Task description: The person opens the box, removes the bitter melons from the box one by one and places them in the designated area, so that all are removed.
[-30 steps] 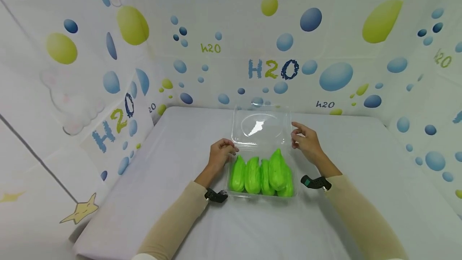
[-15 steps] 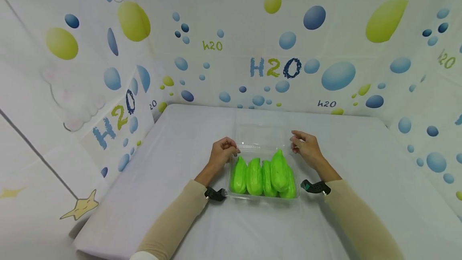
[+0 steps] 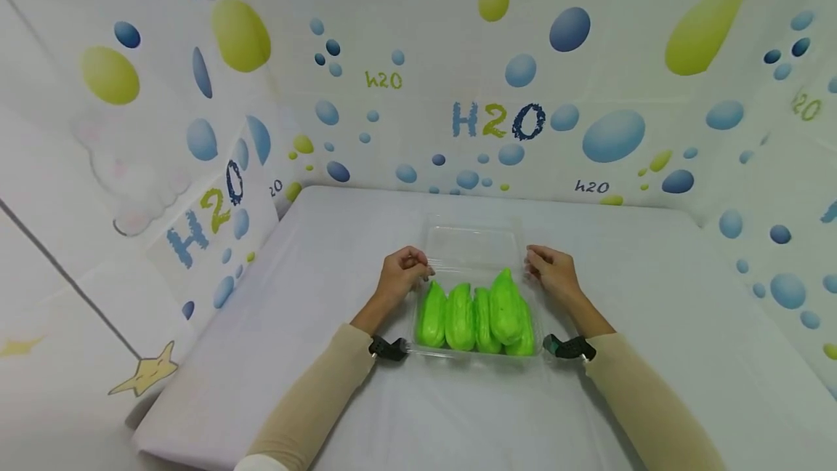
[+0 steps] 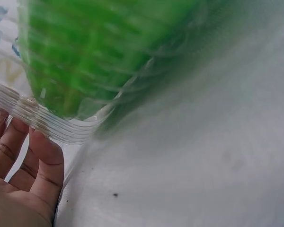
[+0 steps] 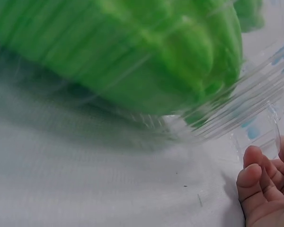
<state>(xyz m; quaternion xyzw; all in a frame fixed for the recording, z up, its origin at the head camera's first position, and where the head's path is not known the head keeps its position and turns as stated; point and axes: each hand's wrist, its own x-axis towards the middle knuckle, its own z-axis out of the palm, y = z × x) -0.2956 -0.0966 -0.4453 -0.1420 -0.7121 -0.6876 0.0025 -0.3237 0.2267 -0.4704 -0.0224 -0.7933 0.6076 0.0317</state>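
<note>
A clear plastic clamshell tray (image 3: 474,359) stands mid-table with several bright green ridged vegetables (image 3: 474,315) in a row inside. Its clear lid (image 3: 474,246) lies folded back flat behind them. My left hand (image 3: 408,267) has its fingers curled and pinches the lid's near left corner by the hinge. At the near right corner my right hand (image 3: 546,267) pinches it the same way. Close up, the left wrist view shows the vegetables (image 4: 94,47) behind the ribbed wall (image 4: 52,127), with my fingers (image 4: 33,175) against it. The right wrist view shows the vegetables (image 5: 132,61) and my curled fingers (image 5: 265,184) beside the lid's edge (image 5: 270,127).
A white cloth covers the table (image 3: 314,275). Printed fabric walls (image 3: 497,122) with blue and green bubbles close it in at the back and both sides. The table's left front corner (image 3: 140,442) drops off near a yellow star print.
The lid stood upright a second ago and has been lowered backward until it lies flat. Both hands sank with it and drew in toward the hinge corners.
</note>
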